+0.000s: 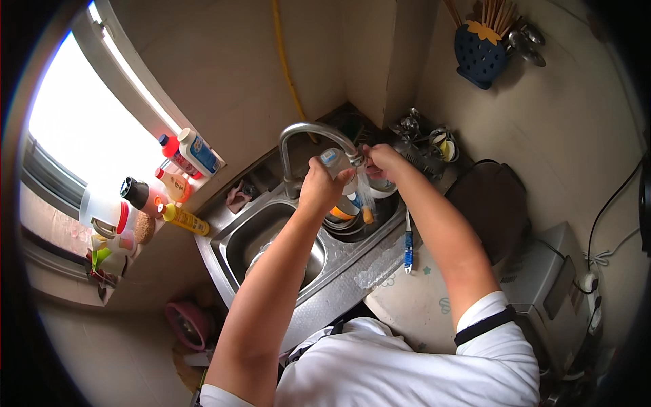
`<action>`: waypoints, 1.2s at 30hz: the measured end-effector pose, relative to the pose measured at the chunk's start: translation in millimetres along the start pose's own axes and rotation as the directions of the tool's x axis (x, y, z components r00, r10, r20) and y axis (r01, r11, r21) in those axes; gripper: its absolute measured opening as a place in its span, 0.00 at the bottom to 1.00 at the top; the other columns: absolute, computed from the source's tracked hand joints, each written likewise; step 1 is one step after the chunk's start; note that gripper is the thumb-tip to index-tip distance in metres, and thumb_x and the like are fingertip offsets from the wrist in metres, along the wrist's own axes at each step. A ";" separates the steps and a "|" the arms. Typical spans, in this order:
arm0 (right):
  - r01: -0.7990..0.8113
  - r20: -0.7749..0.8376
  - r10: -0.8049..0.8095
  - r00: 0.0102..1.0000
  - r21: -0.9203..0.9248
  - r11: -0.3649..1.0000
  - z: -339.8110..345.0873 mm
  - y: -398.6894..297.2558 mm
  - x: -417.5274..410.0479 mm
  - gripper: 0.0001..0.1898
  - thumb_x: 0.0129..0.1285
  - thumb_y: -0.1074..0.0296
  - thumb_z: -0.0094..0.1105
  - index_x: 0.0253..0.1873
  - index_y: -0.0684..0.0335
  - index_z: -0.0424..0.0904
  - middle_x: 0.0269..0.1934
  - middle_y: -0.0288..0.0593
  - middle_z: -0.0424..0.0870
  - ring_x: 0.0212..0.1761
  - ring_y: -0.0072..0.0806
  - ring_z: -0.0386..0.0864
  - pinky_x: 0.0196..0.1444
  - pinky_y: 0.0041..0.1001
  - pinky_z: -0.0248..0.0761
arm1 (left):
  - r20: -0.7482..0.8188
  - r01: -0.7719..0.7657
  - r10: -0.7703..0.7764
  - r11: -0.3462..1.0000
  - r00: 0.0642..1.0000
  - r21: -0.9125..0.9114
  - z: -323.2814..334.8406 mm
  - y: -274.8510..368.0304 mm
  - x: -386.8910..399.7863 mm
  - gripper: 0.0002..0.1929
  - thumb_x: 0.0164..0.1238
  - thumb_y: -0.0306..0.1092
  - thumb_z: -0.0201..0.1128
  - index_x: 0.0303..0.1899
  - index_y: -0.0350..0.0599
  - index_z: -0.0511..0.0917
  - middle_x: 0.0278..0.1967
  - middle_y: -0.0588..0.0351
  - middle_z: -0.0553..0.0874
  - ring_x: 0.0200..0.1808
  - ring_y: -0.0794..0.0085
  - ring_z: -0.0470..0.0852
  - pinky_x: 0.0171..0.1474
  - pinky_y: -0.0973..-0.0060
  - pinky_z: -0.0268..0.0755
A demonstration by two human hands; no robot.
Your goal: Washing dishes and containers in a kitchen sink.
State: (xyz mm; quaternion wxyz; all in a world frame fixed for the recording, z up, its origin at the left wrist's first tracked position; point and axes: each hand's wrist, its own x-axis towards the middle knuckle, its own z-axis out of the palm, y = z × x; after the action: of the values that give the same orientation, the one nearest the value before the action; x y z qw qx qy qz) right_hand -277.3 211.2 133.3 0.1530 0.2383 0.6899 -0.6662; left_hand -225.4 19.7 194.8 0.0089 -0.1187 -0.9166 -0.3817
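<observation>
My left hand [325, 185] grips a clear container [331, 158] with a label patch, beside the outlet of a curved metal faucet [318, 127]. Water [365, 191] streams from the spout into the right basin. Close to the spout's tip, on its right side, is my right hand [382, 162] with bent fingers; whether it holds anything is hidden. Below the stream are stacked bowls [346, 224] and an orange-tipped object [367, 215]. The left basin [254, 224] of the steel sink holds a round, pale item partly covered by my left forearm.
A blue-handled brush [408, 249] lies right of the sink. Several bottles [198, 152] line the windowsill at left. Behind my right hand stands a utensil rack [424, 157], near a dark round object [491, 208]. A grey appliance [549, 290] with cords stands at right.
</observation>
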 end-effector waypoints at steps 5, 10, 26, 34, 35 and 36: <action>0.111 -0.038 -0.107 0.994 0.138 0.984 3.6 8.0 14.9 0.17 0.63 0.47 0.49 0.38 0.56 0.74 0.28 0.35 0.73 0.28 0.26 0.72 0.29 0.31 0.70 | -0.055 -0.001 0.001 1.000 0.998 -0.014 13.6 3.5 5.7 0.34 0.53 0.50 0.66 0.46 0.27 0.60 0.41 0.31 0.77 0.46 0.45 0.78 0.46 0.64 0.71; 0.080 0.056 -0.098 0.994 0.259 0.963 -5.2 14.8 24.3 0.20 0.59 0.42 0.52 0.35 0.55 0.75 0.28 0.32 0.74 0.27 0.24 0.70 0.32 0.30 0.69 | -0.082 0.020 -0.020 1.000 0.996 -0.009 19.8 8.7 11.2 0.34 0.52 0.49 0.67 0.45 0.28 0.59 0.40 0.31 0.77 0.45 0.45 0.78 0.46 0.64 0.71; -0.309 0.353 0.143 0.925 0.477 0.823 19.5 58.0 71.1 0.25 0.61 0.52 0.47 0.58 0.63 0.65 0.53 0.50 0.73 0.57 0.48 0.68 0.59 0.46 0.61 | -0.075 0.091 -0.096 0.994 0.993 -0.060 7.2 11.6 15.0 0.34 0.45 0.46 0.70 0.46 0.32 0.61 0.39 0.35 0.79 0.44 0.48 0.79 0.47 0.64 0.71; -0.225 0.551 0.029 0.834 0.291 0.930 21.0 42.7 73.0 0.29 0.59 0.45 0.48 0.59 0.58 0.66 0.58 0.45 0.70 0.58 0.38 0.70 0.61 0.41 0.59 | -0.054 0.075 -0.078 0.995 0.995 -0.059 9.9 16.3 12.0 0.34 0.45 0.45 0.70 0.46 0.32 0.60 0.40 0.35 0.79 0.45 0.48 0.79 0.48 0.64 0.71; -0.246 0.561 0.050 0.827 0.279 0.928 19.2 43.7 75.1 0.29 0.59 0.45 0.47 0.60 0.58 0.66 0.59 0.44 0.70 0.59 0.37 0.69 0.62 0.41 0.58 | -0.054 0.076 -0.080 0.995 0.995 -0.070 11.6 19.2 11.7 0.35 0.45 0.45 0.70 0.47 0.32 0.60 0.40 0.35 0.79 0.45 0.48 0.79 0.48 0.65 0.71; -0.268 0.574 0.072 0.816 0.265 0.926 19.2 45.2 78.1 0.29 0.59 0.44 0.47 0.60 0.57 0.66 0.59 0.43 0.70 0.59 0.37 0.69 0.62 0.41 0.58 | -0.057 0.080 -0.085 0.994 0.995 -0.080 12.8 20.6 11.2 0.35 0.44 0.44 0.70 0.47 0.31 0.60 0.40 0.35 0.79 0.45 0.49 0.79 0.48 0.65 0.71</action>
State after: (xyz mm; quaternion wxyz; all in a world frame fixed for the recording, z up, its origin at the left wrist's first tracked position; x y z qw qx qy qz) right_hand -320.9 201.8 52.5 0.3634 0.1190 0.4681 -0.7967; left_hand -230.7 45.1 201.3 0.0161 -0.0695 -0.9045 -0.4204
